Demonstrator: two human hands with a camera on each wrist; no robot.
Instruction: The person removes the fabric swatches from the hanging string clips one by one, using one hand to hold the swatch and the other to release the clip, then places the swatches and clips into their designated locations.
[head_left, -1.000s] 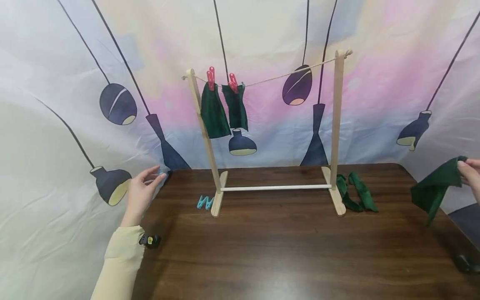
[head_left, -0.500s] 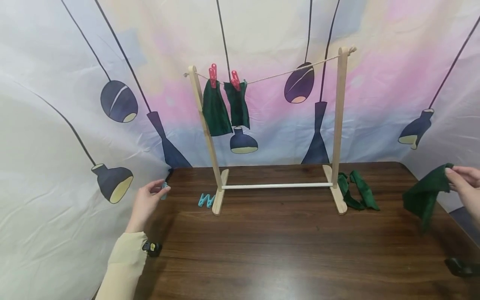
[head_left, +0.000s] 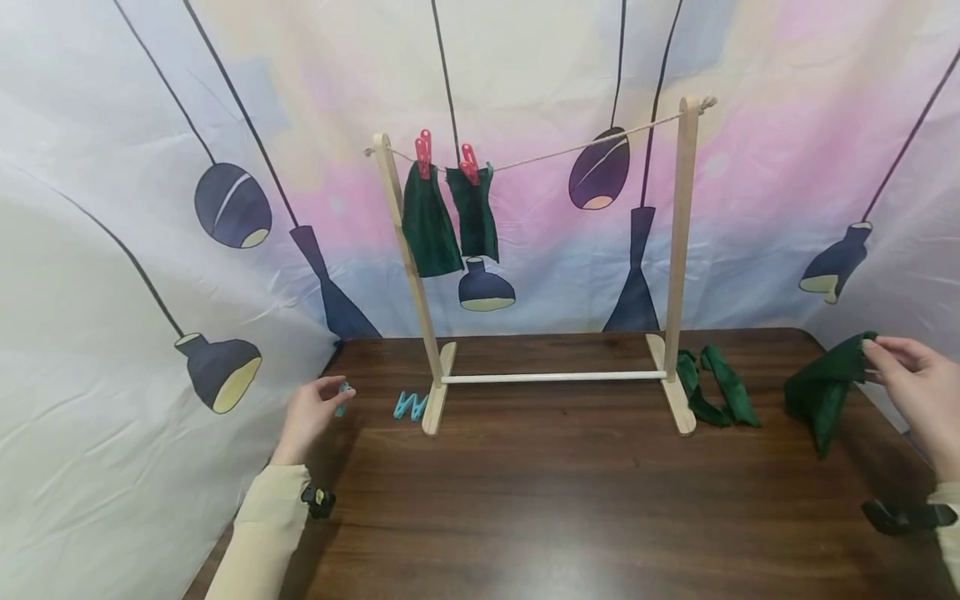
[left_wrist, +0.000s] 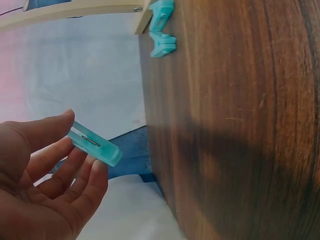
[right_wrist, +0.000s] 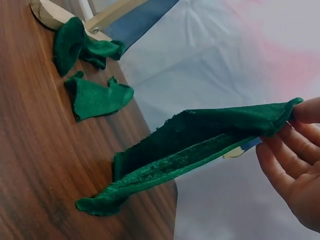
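Note:
My left hand (head_left: 309,412) pinches a light-blue clothespin (left_wrist: 97,145) between thumb and fingers, above the table's left side. On the right, my right hand (head_left: 918,392) pinches a green velvet cloth (head_left: 825,387) by one corner, and the rest hangs down. Between the hands stands a small wooden drying rack (head_left: 678,250) with a string line (head_left: 558,153) tied across its posts. Two green cloths hang at the line's left end, the wider cloth (head_left: 431,225) and the narrower cloth (head_left: 476,217), with red clothespins (head_left: 423,158) on them.
Beside the rack's left foot lie light-blue clothespins (head_left: 410,405). More green cloth pieces (head_left: 727,387) lie by its right foot on the brown wooden table (head_left: 540,500). A fabric backdrop (head_left: 540,50) with printed lamps rises behind and at both sides.
My left hand has come down and to the right with its clothespin. My right hand has moved left, bringing the green cloth further in over the table.

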